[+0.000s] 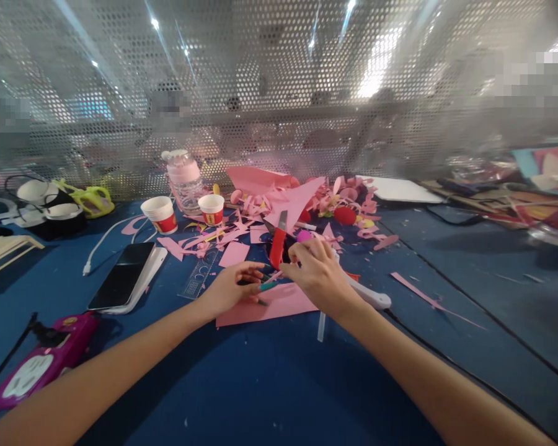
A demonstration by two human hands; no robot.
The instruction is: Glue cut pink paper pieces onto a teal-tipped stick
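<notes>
My left hand [236, 287] rests at the left edge of a pink paper sheet [279, 305]. Its fingers are bent around a slim teal-ended, pen-like tool [268, 286]. My right hand [320, 272] is over the sheet's right side, fingers curled and thumb against the index finger. What the pinch holds, if anything, is hidden; a thin pink strip shows beside the thumb. Just beyond the fingertips stands out a red-handled cutter [278, 249] with a grey blade. A white handle-like piece [369, 293] sticks out from behind my right wrist.
Behind my hands is a heap of pink paper scraps [260, 201]. Paper cups [159, 215], a bottle [184, 179], a phone [123, 275] and a purple case [51, 356] stand or lie left. A clear ruler [198, 275] lies near my left hand. A perforated metal screen [279, 80] borders the back.
</notes>
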